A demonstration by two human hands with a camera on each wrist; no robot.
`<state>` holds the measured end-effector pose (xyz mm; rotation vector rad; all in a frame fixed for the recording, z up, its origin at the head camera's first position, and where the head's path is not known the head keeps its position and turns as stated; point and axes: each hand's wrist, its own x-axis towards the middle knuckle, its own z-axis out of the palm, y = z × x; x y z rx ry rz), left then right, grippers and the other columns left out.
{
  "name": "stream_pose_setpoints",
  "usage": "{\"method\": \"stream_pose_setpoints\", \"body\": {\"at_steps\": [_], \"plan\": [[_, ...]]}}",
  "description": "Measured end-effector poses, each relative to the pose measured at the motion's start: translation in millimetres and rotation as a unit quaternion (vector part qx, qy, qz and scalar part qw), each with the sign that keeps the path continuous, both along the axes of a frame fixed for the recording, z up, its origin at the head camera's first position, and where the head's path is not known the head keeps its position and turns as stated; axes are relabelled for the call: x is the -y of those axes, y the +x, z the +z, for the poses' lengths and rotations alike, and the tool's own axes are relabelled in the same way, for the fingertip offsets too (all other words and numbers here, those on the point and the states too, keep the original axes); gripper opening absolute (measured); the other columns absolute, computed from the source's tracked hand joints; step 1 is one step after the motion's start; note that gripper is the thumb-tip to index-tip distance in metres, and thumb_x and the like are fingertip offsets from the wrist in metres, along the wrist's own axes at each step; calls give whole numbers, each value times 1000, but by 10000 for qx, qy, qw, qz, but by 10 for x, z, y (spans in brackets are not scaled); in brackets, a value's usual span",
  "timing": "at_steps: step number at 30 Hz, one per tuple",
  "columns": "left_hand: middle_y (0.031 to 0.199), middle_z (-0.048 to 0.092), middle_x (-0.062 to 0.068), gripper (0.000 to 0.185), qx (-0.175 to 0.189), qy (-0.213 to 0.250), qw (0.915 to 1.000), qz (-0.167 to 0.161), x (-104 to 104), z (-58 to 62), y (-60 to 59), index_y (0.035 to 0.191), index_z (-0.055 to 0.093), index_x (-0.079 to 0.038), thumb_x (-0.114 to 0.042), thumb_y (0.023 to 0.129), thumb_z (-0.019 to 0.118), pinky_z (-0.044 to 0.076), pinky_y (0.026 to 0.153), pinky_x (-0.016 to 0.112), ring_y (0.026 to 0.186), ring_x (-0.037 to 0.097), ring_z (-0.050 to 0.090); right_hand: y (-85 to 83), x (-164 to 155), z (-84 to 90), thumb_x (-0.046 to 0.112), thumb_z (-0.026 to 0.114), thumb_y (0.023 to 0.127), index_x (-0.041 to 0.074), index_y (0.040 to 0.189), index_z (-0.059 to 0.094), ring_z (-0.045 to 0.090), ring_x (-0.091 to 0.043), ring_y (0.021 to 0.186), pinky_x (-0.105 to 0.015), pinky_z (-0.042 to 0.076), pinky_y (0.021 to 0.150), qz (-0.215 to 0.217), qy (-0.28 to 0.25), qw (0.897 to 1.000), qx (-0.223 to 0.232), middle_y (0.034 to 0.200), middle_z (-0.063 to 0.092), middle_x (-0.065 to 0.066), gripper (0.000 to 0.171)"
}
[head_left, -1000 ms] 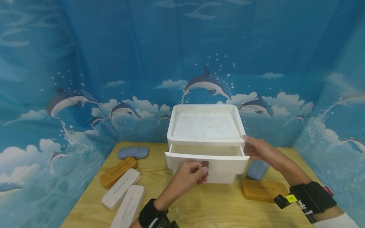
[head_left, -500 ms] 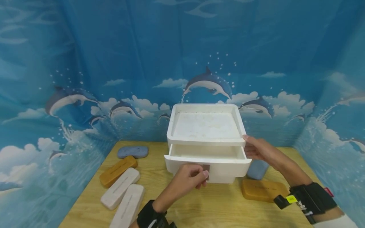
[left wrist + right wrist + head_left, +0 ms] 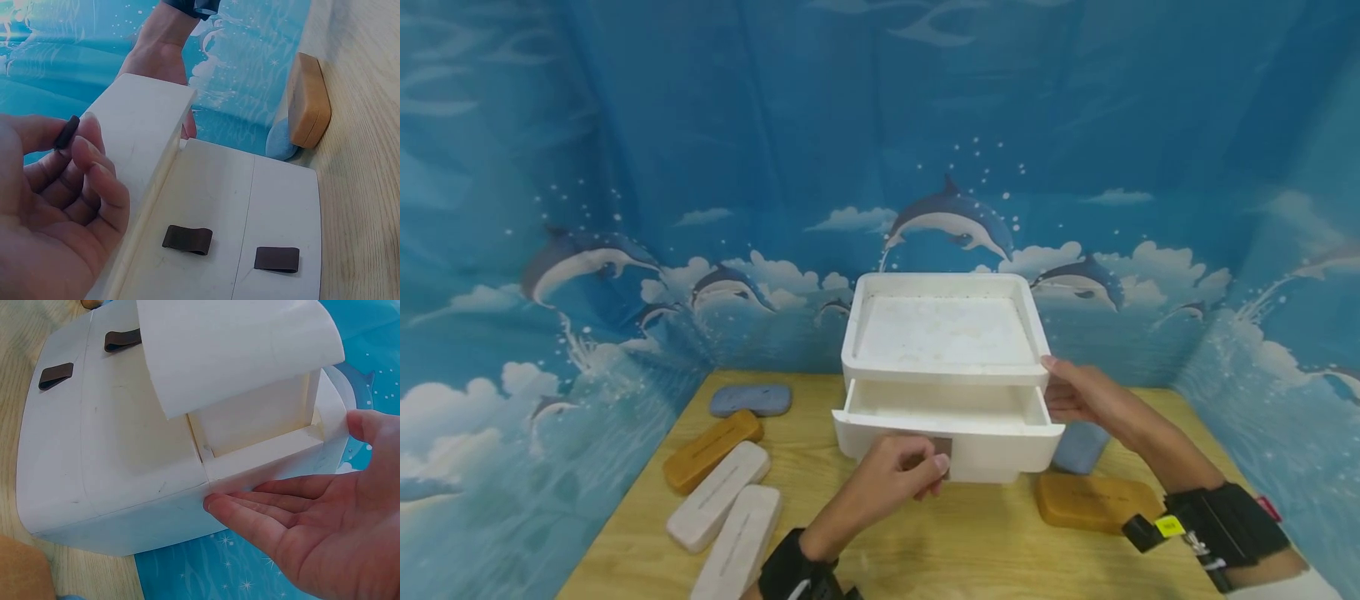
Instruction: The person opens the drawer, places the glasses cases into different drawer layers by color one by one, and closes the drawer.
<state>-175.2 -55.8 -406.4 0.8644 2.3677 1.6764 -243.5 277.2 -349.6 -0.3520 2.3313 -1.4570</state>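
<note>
A white tabletop drawer unit (image 3: 947,333) has its top drawer (image 3: 1000,448) pulled out, and the visible inside is bare. With thumb and fingers, my left hand (image 3: 887,477) pinches the dark strap pull (image 3: 67,132) on that drawer's front. Two lower drawers carry similar dark pulls (image 3: 187,239) and sit closed in the left wrist view. My right hand (image 3: 1090,404) rests against the unit's right side. Its fingers (image 3: 250,522) lie fairly straight along the side wall, while the thumb touches the upper edge.
Left on the wooden table (image 3: 910,558) lie a blue-grey case (image 3: 750,401), an orange oblong case (image 3: 712,452) and two white ones (image 3: 718,497). Right of the unit are another orange case (image 3: 1097,502) and a blue-grey one (image 3: 1078,447). A dolphin-print curtain (image 3: 775,167) surrounds the table.
The top drawer has slid further out toward me, with my left hand holding its pull and moving slightly nearer. My right hand has stayed at the unit's side.
</note>
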Motion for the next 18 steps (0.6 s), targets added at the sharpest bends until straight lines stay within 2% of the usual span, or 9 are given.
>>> {"method": "stream_pose_setpoints", "body": {"at_steps": [7,18], "plan": [[74,71,8,36,67,-48,9999,-69,12,-13,11,80,71,-9,-33,105,61,43,54,17,57,-1,55,9,18,-1,54,30,112,-4,161,26,61,-42,133,-50,56,102,-31,-30,10000,19,155,44,-36,76],[70,70,11,35,-253,-146,9996,5,8,-4,66,74,68,-13,-31,104,62,37,51,15,54,-4,49,15,31,-7,56,30,111,-1,163,25,60,-42,134,-45,57,101,-110,80,9999,-20,157,43,-33,77]]}}
